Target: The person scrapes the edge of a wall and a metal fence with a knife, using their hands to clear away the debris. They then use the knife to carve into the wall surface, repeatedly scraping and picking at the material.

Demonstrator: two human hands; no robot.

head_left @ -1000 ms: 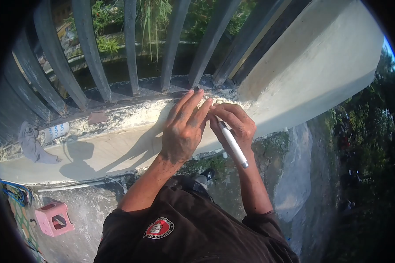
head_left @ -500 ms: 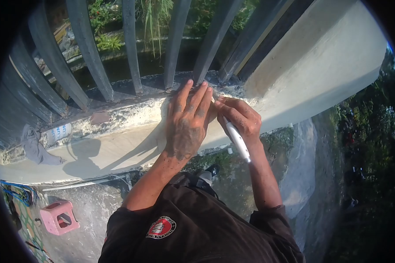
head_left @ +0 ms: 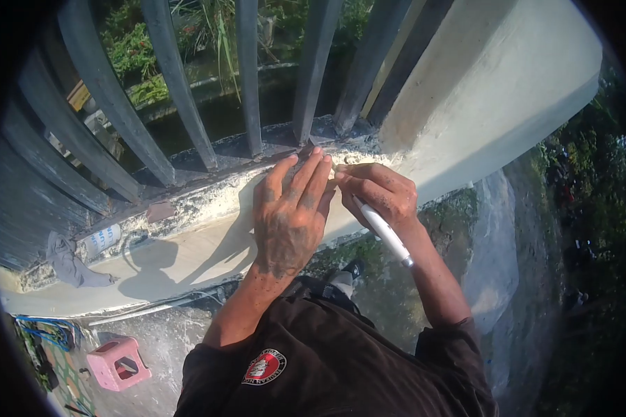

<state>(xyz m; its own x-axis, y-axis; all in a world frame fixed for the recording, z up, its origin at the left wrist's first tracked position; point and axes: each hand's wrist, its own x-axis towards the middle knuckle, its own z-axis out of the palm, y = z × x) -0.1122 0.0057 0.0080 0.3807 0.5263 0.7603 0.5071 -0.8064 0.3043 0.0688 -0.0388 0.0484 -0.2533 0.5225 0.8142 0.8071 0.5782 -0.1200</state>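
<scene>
My left hand [head_left: 289, 219] has its fingers stretched out, tips against the ledge at the foot of the metal bars. Dried grey smears cover its back. A small dark piece shows by its fingertips; I cannot make out its kind. Beside it, my right hand [head_left: 382, 198] is closed around a tool with a slim white handle [head_left: 384, 233], which slants down past the wrist. The tool's working end is hidden by the fingers. Both hands are at the rough, chipped edge of the cream wall [head_left: 219, 208].
Grey metal bars [head_left: 249, 76] rise from the ledge, meeting a cream pillar [head_left: 459, 90]. A grey cloth [head_left: 76, 260], a white cup with blue lettering [head_left: 103, 240] and a flat brownish piece [head_left: 161, 211] rest along the ledge. Below stands a pink stool [head_left: 118, 363].
The view has shifted, so the ledge items and stool appear farther right. My left hand has drawn slightly back from the bars. The right hand keeps its grip on the white-handled tool.
</scene>
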